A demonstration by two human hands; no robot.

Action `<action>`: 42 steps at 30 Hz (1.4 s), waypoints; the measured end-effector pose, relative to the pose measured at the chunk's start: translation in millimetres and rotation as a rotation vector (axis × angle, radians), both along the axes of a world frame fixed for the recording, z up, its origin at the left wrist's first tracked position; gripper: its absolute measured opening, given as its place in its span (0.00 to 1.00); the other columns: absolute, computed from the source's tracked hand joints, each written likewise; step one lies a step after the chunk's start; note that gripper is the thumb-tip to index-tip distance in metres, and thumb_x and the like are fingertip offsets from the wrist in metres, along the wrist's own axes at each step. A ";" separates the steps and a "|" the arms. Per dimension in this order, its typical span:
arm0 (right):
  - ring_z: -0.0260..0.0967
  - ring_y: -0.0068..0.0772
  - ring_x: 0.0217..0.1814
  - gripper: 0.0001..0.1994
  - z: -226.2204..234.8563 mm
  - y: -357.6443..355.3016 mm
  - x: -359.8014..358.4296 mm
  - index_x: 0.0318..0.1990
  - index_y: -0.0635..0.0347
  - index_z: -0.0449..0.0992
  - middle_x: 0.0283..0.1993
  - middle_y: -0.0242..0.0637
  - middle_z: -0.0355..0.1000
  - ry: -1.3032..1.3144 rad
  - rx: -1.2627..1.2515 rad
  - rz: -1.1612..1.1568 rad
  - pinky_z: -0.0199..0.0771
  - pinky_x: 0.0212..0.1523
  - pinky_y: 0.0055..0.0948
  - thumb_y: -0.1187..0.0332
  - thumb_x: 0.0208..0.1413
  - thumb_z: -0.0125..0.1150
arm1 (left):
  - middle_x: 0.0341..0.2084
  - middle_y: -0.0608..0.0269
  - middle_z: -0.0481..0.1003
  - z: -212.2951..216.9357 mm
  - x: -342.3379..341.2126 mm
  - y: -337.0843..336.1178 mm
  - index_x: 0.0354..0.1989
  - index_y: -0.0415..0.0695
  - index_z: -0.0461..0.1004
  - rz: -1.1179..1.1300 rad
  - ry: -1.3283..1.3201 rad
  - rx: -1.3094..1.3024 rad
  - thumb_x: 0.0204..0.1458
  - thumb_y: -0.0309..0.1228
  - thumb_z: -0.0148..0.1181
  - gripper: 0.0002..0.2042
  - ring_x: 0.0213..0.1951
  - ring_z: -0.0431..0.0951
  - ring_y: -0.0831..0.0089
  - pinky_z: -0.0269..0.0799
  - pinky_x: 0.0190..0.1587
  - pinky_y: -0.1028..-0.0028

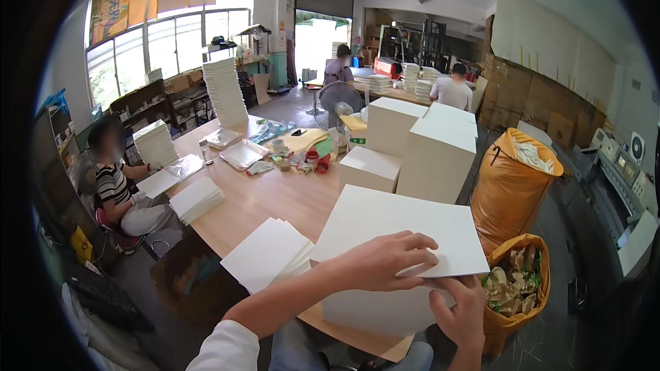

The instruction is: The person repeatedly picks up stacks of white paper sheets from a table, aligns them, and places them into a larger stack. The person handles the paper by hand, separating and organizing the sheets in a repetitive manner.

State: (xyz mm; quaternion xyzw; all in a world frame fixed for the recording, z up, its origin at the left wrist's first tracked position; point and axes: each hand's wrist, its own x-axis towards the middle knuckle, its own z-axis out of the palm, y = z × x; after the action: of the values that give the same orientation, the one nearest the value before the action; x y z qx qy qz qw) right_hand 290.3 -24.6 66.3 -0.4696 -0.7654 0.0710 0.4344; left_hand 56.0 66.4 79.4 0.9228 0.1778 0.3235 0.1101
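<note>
A tall stack of large white sheets (385,220) stands at the near edge of the table, right in front of me. My left hand (385,259) lies across its top, fingers stretched out and slightly bent, fingertips on the uppermost sheet. At the near right edge of that sheet is my right hand (462,308), its thumb apart from the fingers and close to the stack's side. The sheet's edge partly hides the right fingertips. Left of the stack, a low fanned pile of white sheets (268,251) rests on the table, partly behind my left forearm.
Beyond stand taller white stacks (440,144) on the wooden table (275,196). An orange sack (509,192) and a smaller sack of crumpled brown paper (515,282) stand right. A seated person (113,178) handles white sheets at left. Farther back are a fan (340,102) and two people.
</note>
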 end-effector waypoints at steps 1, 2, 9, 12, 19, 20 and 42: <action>0.78 0.59 0.55 0.17 0.3 1.4 -0.6 0.48 0.63 0.87 0.51 0.49 0.82 0.003 -0.019 0.000 0.78 0.57 0.47 0.69 0.51 0.69 | 0.62 0.56 0.76 -0.2 1.2 1.5 0.59 0.46 0.79 0.023 0.016 0.000 0.64 0.37 0.71 0.18 0.59 0.79 0.55 0.78 0.62 0.58; 0.79 0.58 0.54 0.17 1.1 4.7 -2.8 0.49 0.65 0.86 0.49 0.49 0.82 -0.012 0.019 -0.002 0.78 0.55 0.46 0.67 0.53 0.68 | 0.61 0.56 0.77 -0.4 2.5 3.8 0.59 0.46 0.79 0.044 0.031 0.001 0.64 0.37 0.71 0.18 0.59 0.79 0.55 0.77 0.63 0.58; 0.79 0.51 0.47 0.10 -17.4 10.0 6.7 0.44 0.67 0.83 0.45 0.49 0.81 0.048 0.064 -0.077 0.78 0.50 0.42 0.69 0.59 0.68 | 0.53 0.55 0.81 1.2 3.0 1.9 0.60 0.45 0.80 0.103 0.041 0.005 0.63 0.40 0.70 0.20 0.59 0.79 0.52 0.75 0.65 0.56; 0.79 0.43 0.40 0.09 -26.8 -1.3 20.9 0.36 0.67 0.78 0.38 0.48 0.80 0.211 0.163 -0.348 0.76 0.45 0.40 0.71 0.61 0.72 | 0.54 0.53 0.81 0.2 5.9 3.9 0.69 0.46 0.75 0.095 -0.011 0.056 0.63 0.40 0.70 0.27 0.60 0.78 0.50 0.74 0.67 0.55; 0.71 0.37 0.21 0.22 28.9 4.5 49.1 0.30 0.68 0.74 0.21 0.43 0.75 -0.129 -0.458 -0.368 0.72 0.30 0.38 0.58 0.69 0.70 | 0.75 0.46 0.67 14.1 6.3 -8.0 0.86 0.60 0.51 0.167 -0.028 -0.111 0.67 0.31 0.64 0.40 0.68 0.75 0.42 0.75 0.69 0.52; 0.70 0.33 0.21 0.22 37.2 7.1 44.8 0.30 0.68 0.74 0.21 0.42 0.73 0.117 -0.413 -0.298 0.71 0.29 0.36 0.58 0.69 0.71 | 0.75 0.47 0.68 17.7 5.2 -10.4 0.83 0.62 0.57 0.179 -0.065 -0.154 0.68 0.30 0.63 0.36 0.67 0.76 0.42 0.76 0.67 0.52; 0.64 0.16 0.18 0.19 25.7 36.2 8.9 0.25 0.51 0.68 0.21 0.24 0.66 1.100 -0.339 0.072 0.56 0.19 0.19 0.62 0.72 0.63 | 0.61 0.58 0.79 20.5 5.2 -5.8 0.56 0.52 0.87 0.085 -0.147 -0.347 0.42 0.33 0.88 0.29 0.62 0.79 0.57 0.77 0.65 0.59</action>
State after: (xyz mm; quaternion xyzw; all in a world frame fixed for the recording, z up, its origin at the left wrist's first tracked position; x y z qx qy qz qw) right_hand 299.2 11.6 92.0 -0.4002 -0.4204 0.4413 0.6844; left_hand 61.2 60.6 99.9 0.8557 0.2611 0.3587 0.2664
